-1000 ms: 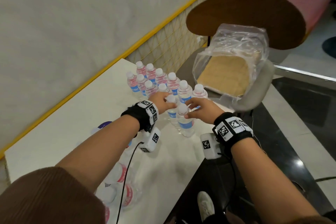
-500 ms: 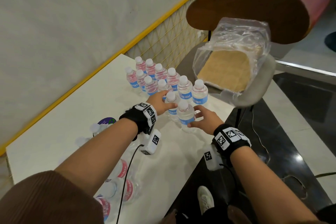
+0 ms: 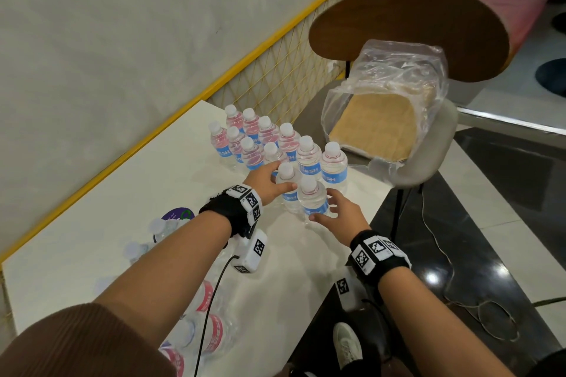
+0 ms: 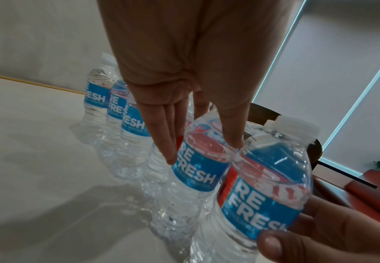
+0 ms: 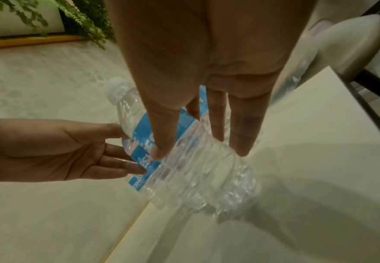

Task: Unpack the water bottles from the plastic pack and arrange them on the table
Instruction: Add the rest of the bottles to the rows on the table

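Observation:
Several small water bottles (image 3: 269, 144) with blue labels stand in rows at the far end of the white table (image 3: 153, 193). Two more stand in front of them. My left hand (image 3: 271, 179) touches the left one (image 3: 288, 190) (image 4: 195, 170) with straight fingers (image 4: 168, 142) on its side and the thumb on its shoulder. My right hand (image 3: 332, 211) holds the right one (image 3: 312, 202) (image 4: 263, 195) (image 5: 184, 160), thumb on the label and fingers on the far side. The plastic pack (image 3: 211, 330) with more bottles lies near me, partly under my left arm.
A chair (image 3: 410, 27) beyond the table's end carries an empty clear plastic wrap with a cardboard sheet (image 3: 379, 122). The table's right edge (image 3: 361, 223) runs just under my right wrist. A yellow mesh rail (image 3: 275, 76) lines the wall side. A purple item (image 3: 177, 214) lies by the pack.
My right hand has slid from the bottle's cap down to its side and drawn back a little toward me. My left hand stays at its bottle.

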`<state>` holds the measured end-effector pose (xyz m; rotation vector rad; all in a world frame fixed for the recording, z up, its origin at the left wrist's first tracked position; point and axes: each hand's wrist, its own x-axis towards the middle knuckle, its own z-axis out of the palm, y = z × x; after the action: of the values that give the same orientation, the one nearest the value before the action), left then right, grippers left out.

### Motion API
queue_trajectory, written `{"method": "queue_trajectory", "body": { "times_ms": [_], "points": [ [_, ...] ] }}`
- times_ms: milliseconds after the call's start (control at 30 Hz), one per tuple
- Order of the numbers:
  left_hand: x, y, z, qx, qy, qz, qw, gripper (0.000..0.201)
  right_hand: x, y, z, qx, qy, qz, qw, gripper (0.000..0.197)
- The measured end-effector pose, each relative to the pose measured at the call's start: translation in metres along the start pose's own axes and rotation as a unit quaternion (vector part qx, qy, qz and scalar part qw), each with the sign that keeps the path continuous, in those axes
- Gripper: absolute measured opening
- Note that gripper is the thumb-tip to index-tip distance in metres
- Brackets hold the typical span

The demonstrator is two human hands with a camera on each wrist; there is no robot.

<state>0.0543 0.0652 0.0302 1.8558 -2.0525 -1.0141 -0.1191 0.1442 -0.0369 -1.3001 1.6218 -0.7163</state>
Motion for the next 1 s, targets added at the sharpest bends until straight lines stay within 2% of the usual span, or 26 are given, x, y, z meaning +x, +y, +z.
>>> {"method": "queue_trajectory", "body": {
  "times_ms": [233, 367, 433, 533, 600, 667, 833, 1000],
  "points": [
    [-0.005, -0.002, 0.004, 0.005, 0.006, -0.012, 1.000, 0.071, -0.003, 0.005, 0.006, 0.020, 0.027, 0.002, 0.999, 0.066],
    [-0.016, 0.001, 0.009, -0.081, -0.030, -0.012, 0.996, 0.078, -0.002, 0.010, 0.006, 0.030, 0.041, 0.010, 0.999, 0.063],
    [-0.018, -0.001, 0.014, -0.089, -0.015, -0.019, 0.996, 0.080, -0.002, 0.013, 0.006, 0.032, 0.055, 0.024, 0.998, 0.063],
    [-0.014, -0.006, 0.021, -0.096, 0.032, -0.087, 0.991, 0.072, 0.000, 0.017, 0.005, 0.030, 0.076, 0.039, 0.996, 0.063],
    [-0.011, -0.009, 0.026, -0.108, 0.020, -0.137, 0.984, 0.071, 0.001, 0.019, 0.005, 0.024, 0.079, 0.039, 0.996, 0.063],
    [-0.010, -0.011, 0.030, -0.101, -0.010, -0.153, 0.983, 0.076, 0.002, 0.019, 0.004, 0.014, 0.072, 0.036, 0.997, 0.065],
    [-0.009, -0.001, 0.036, -0.101, -0.016, -0.096, 0.990, 0.051, 0.006, 0.014, 0.004, -0.022, 0.064, 0.026, 0.997, 0.067],
    [-0.005, -0.002, 0.040, -0.090, -0.012, -0.102, 0.991, 0.040, 0.009, 0.013, 0.012, -0.034, 0.079, 0.049, 0.995, 0.064]
  ]
}}
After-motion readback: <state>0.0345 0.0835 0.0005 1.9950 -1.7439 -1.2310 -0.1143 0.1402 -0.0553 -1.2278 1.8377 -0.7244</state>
